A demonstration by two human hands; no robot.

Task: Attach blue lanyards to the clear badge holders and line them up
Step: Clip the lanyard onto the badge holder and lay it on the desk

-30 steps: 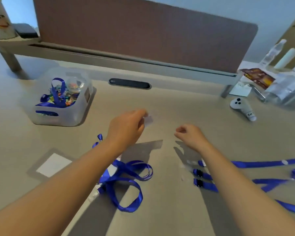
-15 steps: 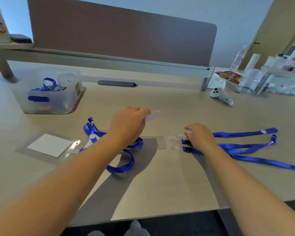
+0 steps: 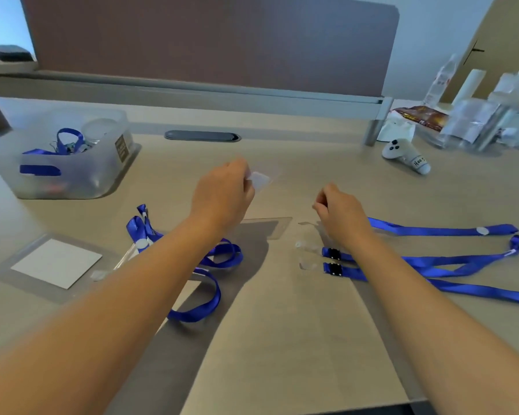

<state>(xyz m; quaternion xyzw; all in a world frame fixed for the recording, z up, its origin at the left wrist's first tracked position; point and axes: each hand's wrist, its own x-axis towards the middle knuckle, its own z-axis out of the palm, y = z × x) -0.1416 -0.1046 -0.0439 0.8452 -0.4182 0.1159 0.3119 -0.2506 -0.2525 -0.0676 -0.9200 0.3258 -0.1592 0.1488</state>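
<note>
lanyards lie unclipped on the bench at my right, my left hand pinches a clear badge holder, right hand closed, contents unclear, so most work remains.

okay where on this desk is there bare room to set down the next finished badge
Bare desk runs along the near edge, between your forearms. More lies behind the hands, from the grommet to the controller. Crowded: lanyards right, a tangled lanyard and holder left, bin far left.
</note>
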